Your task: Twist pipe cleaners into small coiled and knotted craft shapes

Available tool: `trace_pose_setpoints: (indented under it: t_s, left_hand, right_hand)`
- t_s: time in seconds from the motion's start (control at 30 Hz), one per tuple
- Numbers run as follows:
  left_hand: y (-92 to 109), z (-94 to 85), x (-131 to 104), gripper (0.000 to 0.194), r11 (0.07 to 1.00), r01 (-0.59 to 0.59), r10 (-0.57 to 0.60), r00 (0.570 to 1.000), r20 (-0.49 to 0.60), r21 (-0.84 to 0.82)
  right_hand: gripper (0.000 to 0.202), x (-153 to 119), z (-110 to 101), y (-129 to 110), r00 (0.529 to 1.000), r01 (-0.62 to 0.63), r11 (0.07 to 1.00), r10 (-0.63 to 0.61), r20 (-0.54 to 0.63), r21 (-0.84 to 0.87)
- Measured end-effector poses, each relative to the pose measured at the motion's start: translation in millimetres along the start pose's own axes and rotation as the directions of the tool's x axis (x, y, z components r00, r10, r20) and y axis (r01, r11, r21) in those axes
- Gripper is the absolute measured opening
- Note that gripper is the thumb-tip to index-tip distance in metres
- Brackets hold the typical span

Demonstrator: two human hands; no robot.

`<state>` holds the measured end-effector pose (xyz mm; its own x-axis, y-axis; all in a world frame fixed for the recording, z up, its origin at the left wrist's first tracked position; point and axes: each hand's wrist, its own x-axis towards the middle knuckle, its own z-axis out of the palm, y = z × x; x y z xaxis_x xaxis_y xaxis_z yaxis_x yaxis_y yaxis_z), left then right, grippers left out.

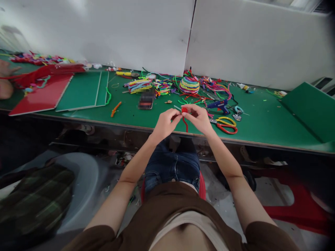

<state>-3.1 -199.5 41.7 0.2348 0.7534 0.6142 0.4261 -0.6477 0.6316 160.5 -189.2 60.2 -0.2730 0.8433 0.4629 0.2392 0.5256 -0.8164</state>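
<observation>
Both hands meet over the green table's front edge, around a small red fuzzy piece [184,110]. From it a red pipe cleaner tail [186,125] hangs down toward the edge. My left hand [166,122] is closed, its thumb and fingertips pinched at the piece's left side. My right hand [198,118] is closed on the red piece from the right, thumb below and fingers above. A thin pale stick [177,108] shows beside the left fingertips; what holds it is unclear. Just right of my right hand lie scissors [227,129] with red and yellow handles.
Behind the hands are a phone [146,100], a striped ball [189,85], pipe cleaner bundles [138,84] and a blue glue gun [219,105]. Red board [43,96] and green boards [78,89] lie left. Another person's hand [6,69] is at far left. A green panel [311,111] stands right.
</observation>
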Motion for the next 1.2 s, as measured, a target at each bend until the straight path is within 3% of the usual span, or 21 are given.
trace_pose_setpoints:
  t_s: [0.1,0.2,0.33,0.43,0.57,0.8,0.97,1.1,1.2]
  left_hand:
    - [-4,7.1,-2,0.014,0.998,0.01,-0.006,0.998,-0.058,0.062]
    - [-8,9.3,-6,0.017,0.997,0.057,-0.057,0.998,-0.015,0.045]
    - [-11,10.8,-8,0.017,0.974,0.156,-0.146,0.987,0.071,-0.164]
    - [-9,12.9,-7,0.027,0.937,0.192,-0.192,0.981,0.03,-0.291]
    - [-6,15.0,-6,0.022,0.945,0.198,-0.217,0.975,-0.049,-0.261]
    - [-8,11.0,-5,0.011,0.965,0.214,-0.212,0.977,0.029,-0.154]
    - [-10,-3.8,0,0.01,0.953,0.221,-0.18,0.964,0.197,-0.209]
    - [-9,-19.0,2,0.014,0.985,0.164,-0.131,0.922,0.365,-0.061]
    - [-8,-24.8,1,0.015,0.992,0.126,-0.113,0.896,0.43,-0.001]
  right_hand:
    - [0.037,-3,5,7,0.997,-0.081,0.988,0.08,0.009,0.135]
    - [0.032,-6,8,9,0.994,-0.095,0.986,0.101,-0.039,0.136]
    - [0.023,-9,11,5,0.989,-0.022,1.0,0.021,-0.15,-0.003]
    - [0.024,-13,13,2,0.987,0.063,0.991,-0.08,-0.141,-0.121]
    - [0.02,-17,14,-2,0.987,0.12,0.957,-0.144,-0.075,-0.263]
    - [0.014,-15,13,-3,0.991,0.122,0.884,-0.13,0.014,-0.452]
    - [0.01,-14,10,-7,0.987,0.16,0.812,-0.114,0.116,-0.561]
    - [0.016,-18,10,-11,0.972,0.207,0.733,-0.081,0.219,-0.648]
    - [0.017,-21,8,-9,0.961,0.235,0.741,-0.083,0.262,-0.629]
